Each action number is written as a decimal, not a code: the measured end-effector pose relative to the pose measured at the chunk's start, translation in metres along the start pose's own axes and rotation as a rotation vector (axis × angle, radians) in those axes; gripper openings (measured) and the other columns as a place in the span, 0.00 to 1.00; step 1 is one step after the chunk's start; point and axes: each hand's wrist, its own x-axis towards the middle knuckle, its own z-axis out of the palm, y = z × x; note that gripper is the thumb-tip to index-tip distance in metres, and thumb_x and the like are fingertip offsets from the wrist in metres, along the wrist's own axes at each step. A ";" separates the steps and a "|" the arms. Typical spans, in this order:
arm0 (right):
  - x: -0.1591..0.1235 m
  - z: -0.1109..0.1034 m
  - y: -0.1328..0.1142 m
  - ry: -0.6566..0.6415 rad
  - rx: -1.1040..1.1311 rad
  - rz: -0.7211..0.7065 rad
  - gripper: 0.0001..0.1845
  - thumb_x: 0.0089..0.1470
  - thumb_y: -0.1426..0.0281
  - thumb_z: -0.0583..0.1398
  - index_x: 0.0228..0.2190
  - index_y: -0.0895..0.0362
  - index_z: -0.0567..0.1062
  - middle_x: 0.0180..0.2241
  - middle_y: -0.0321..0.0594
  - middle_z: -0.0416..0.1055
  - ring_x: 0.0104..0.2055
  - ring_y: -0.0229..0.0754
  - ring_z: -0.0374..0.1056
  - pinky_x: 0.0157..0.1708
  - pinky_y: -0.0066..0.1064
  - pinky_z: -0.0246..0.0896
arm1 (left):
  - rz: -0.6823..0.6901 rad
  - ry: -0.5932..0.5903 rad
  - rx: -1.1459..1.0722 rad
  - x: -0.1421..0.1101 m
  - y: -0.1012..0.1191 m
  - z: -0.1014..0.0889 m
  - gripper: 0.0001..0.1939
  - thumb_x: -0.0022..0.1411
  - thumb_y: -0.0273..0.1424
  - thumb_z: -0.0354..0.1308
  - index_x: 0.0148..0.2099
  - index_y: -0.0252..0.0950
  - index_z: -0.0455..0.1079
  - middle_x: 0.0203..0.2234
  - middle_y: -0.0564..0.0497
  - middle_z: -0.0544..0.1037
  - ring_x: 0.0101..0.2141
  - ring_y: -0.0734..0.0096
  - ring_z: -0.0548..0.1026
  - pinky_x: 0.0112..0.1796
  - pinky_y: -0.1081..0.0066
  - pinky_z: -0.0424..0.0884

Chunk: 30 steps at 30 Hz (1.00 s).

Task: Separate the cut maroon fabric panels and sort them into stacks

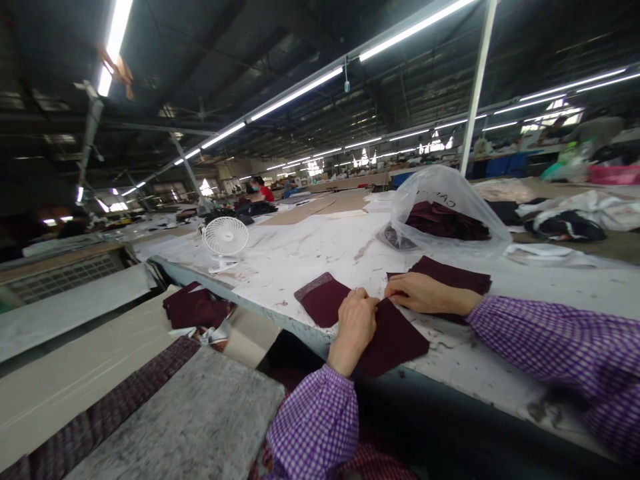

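Note:
A maroon fabric piece (395,343) lies at the table's front edge, its near corner reaching over the edge. My left hand (356,323) is closed at its upper left side, fingertips on the cloth. Thumb and fingers of my right hand (425,292) pinch the top corner of the same piece, close to the left fingertips. Beneath and behind the right hand sits a stack of maroon fabric pieces (453,272). Left of my left hand lies another maroon piece (323,297) with a greyish speckled strip along one edge.
A clear plastic bag (445,193) with maroon cloth inside stands at the back of the white table (320,243). A small white fan (225,237) stands near the left edge. Lower left, a crumpled maroon bundle (195,308) lies beside a grey board (185,407).

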 end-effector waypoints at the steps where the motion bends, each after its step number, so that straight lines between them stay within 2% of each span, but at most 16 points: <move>1: 0.000 0.001 0.000 0.006 -0.004 0.001 0.10 0.52 0.74 0.52 0.30 0.58 0.73 0.32 0.42 0.72 0.34 0.40 0.67 0.35 0.28 0.57 | 0.002 0.004 0.000 0.000 0.000 0.000 0.14 0.65 0.28 0.46 0.44 0.41 0.74 0.37 0.49 0.71 0.41 0.66 0.67 0.41 0.70 0.64; 6: -0.001 0.006 0.001 0.044 -0.104 -0.035 0.08 0.54 0.74 0.52 0.28 0.58 0.71 0.31 0.41 0.71 0.32 0.39 0.65 0.32 0.28 0.55 | -0.014 0.004 -0.015 0.000 0.001 -0.002 0.16 0.65 0.27 0.45 0.44 0.41 0.74 0.36 0.49 0.71 0.41 0.66 0.67 0.40 0.70 0.64; 10: -0.005 0.013 0.000 0.070 -0.322 -0.169 0.12 0.59 0.74 0.49 0.31 0.59 0.71 0.33 0.42 0.69 0.34 0.40 0.65 0.32 0.30 0.56 | -0.015 -0.007 -0.054 0.000 0.001 -0.003 0.19 0.65 0.25 0.43 0.46 0.44 0.74 0.35 0.49 0.71 0.39 0.66 0.67 0.40 0.70 0.63; 16: -0.008 0.019 0.005 0.058 -0.538 -0.360 0.10 0.57 0.79 0.52 0.36 0.61 0.73 0.36 0.45 0.70 0.38 0.44 0.64 0.34 0.34 0.58 | 0.057 -0.027 -0.027 -0.001 -0.003 0.002 0.20 0.65 0.25 0.43 0.47 0.48 0.74 0.37 0.49 0.69 0.40 0.64 0.64 0.42 0.67 0.62; 18: -0.010 0.015 0.008 0.051 -0.519 -0.343 0.11 0.56 0.78 0.52 0.35 0.60 0.73 0.36 0.45 0.70 0.38 0.44 0.64 0.37 0.35 0.59 | 0.074 -0.026 -0.021 -0.001 -0.003 0.003 0.20 0.65 0.25 0.44 0.47 0.48 0.74 0.37 0.49 0.69 0.40 0.64 0.64 0.43 0.66 0.62; 20: -0.011 0.008 0.007 0.054 -0.451 -0.268 0.12 0.57 0.78 0.51 0.33 0.60 0.74 0.34 0.44 0.70 0.39 0.44 0.65 0.39 0.35 0.59 | 0.079 -0.019 -0.023 -0.001 -0.003 0.005 0.19 0.65 0.26 0.43 0.46 0.47 0.74 0.38 0.49 0.69 0.39 0.64 0.64 0.42 0.66 0.63; 23: -0.012 0.001 -0.001 0.085 -0.254 -0.163 0.15 0.58 0.79 0.49 0.37 0.59 0.74 0.39 0.45 0.71 0.40 0.42 0.66 0.41 0.33 0.60 | 0.078 -0.008 -0.021 0.000 -0.002 0.005 0.20 0.65 0.25 0.43 0.46 0.47 0.74 0.38 0.49 0.69 0.39 0.64 0.64 0.42 0.66 0.63; 26: -0.011 0.002 -0.013 0.038 -0.101 -0.142 0.16 0.59 0.77 0.48 0.41 0.60 0.73 0.41 0.46 0.71 0.40 0.41 0.68 0.41 0.32 0.61 | 0.072 -0.001 -0.021 0.000 -0.002 0.001 0.19 0.65 0.24 0.45 0.47 0.46 0.74 0.36 0.49 0.71 0.39 0.64 0.65 0.41 0.67 0.63; 30: -0.011 0.007 -0.023 0.024 -0.066 -0.092 0.16 0.58 0.76 0.49 0.42 0.60 0.73 0.38 0.45 0.72 0.39 0.42 0.69 0.40 0.32 0.62 | 0.040 0.026 -0.055 -0.006 -0.016 -0.009 0.14 0.64 0.27 0.50 0.42 0.45 0.76 0.35 0.51 0.74 0.38 0.65 0.67 0.39 0.68 0.64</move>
